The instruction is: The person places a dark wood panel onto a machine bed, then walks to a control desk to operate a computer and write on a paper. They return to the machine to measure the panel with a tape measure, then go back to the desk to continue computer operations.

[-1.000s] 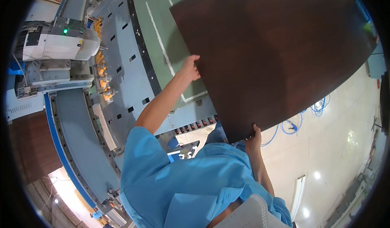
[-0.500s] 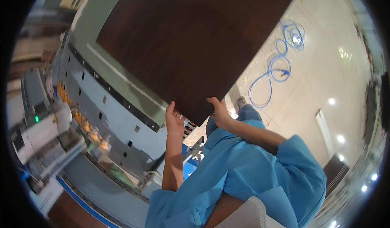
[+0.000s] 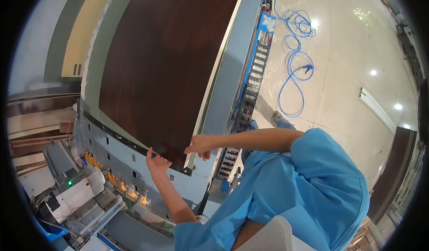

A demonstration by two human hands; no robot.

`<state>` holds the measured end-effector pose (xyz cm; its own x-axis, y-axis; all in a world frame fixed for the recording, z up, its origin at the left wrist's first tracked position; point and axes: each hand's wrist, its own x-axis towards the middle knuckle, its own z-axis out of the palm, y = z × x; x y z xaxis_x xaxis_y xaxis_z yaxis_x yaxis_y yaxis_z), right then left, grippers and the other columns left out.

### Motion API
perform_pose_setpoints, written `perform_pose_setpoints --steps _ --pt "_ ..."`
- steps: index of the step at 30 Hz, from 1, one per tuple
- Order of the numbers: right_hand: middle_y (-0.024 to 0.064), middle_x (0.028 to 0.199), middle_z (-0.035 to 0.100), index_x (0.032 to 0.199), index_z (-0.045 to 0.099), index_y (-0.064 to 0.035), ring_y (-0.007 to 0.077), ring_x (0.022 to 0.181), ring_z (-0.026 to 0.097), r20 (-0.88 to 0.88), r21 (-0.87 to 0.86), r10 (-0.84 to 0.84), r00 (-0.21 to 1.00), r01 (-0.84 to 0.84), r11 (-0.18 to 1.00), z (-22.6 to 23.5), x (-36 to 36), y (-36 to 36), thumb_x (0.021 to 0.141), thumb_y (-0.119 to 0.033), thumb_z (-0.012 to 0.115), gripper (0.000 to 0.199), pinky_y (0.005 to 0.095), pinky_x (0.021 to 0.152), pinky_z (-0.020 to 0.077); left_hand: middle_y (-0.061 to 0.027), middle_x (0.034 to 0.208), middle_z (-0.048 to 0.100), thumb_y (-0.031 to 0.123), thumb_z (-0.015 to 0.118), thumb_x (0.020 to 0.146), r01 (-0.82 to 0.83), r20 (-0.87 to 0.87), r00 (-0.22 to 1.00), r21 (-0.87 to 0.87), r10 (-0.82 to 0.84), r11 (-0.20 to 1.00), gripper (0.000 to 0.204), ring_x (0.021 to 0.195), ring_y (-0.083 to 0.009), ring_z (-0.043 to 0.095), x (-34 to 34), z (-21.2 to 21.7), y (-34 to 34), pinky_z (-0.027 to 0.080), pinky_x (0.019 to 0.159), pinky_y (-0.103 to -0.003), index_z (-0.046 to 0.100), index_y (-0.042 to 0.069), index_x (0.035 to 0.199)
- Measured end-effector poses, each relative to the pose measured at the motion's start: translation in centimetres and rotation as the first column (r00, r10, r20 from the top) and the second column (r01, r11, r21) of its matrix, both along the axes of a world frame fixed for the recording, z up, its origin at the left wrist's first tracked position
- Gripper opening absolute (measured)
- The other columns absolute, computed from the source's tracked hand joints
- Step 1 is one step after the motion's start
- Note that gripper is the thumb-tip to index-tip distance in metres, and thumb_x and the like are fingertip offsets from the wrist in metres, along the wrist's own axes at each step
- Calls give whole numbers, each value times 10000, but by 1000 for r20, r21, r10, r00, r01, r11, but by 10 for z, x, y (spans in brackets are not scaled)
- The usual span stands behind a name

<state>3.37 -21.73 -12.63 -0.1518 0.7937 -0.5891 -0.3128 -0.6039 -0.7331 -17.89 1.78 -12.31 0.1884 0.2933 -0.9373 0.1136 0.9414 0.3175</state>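
One dark brown panel (image 3: 165, 67) is seen lying flat on the machine bed (image 3: 223, 90), filling the upper centre of the frame. Its near edge is touched by two hands: left hand (image 3: 157, 163), fingers spread; right hand (image 3: 199, 144), fingers curled on the corner. One blue hose (image 3: 295, 59) is coiled at upper right.

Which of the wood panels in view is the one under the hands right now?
The big dark brown panel lying flat on the blue-grey machine bed; both hands touch its near edge. The other boards are stacked at the far left, untouched.
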Motion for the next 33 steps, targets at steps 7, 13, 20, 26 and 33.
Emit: perform_pose_setpoints --steps 7,13,20,26,33 --pt "205 676 697 675 671 67 199 478 615 -73 -124 -325 943 314 941 -23 -1 30 906 -466 660 581 342 442 499 -136 1488 513 614 612 901 7 -42 999 8 -6 1000 798 1394 -325 448 -20 -32 22 364 1089 -548 506 37 1442" --pt "143 611 650 681 677 14 191 491 578 -55 -189 -325 944 309 932 -47 -15 40 830 -389 673 430 366 456 420 -134 1451 545 601 599 921 -24 -25 999 40 25 999 749 1345 -317 505 -31 -64 33 404 1068 -544 534 44 1417" --pt "161 655 651 679 623 -25 153 457 473 -141 -236 -361 922 323 917 -69 -23 78 813 -330 676 338 358 429 336 -112 1434 551 594 569 943 -14 -102 994 100 24 995 688 1360 -299 484 -45 -83 58 334 1116 -523 551 104 1426" --pt "154 647 630 643 572 -54 130 436 408 -180 -299 -370 911 308 903 -89 -43 98 832 -270 666 302 329 398 272 -90 1366 607 585 563 948 -123 -116 984 110 135 986 671 1271 -274 564 -59 -110 70 395 1067 -515 558 107 1419" --pt "146 641 623 689 583 -57 108 400 382 -244 -219 -251 937 199 955 -89 -33 83 867 -222 633 248 314 362 234 -91 1455 582 436 510 1068 -133 -55 988 189 146 973 502 1322 -337 562 -62 -141 66 426 1115 -528 548 83 1423"
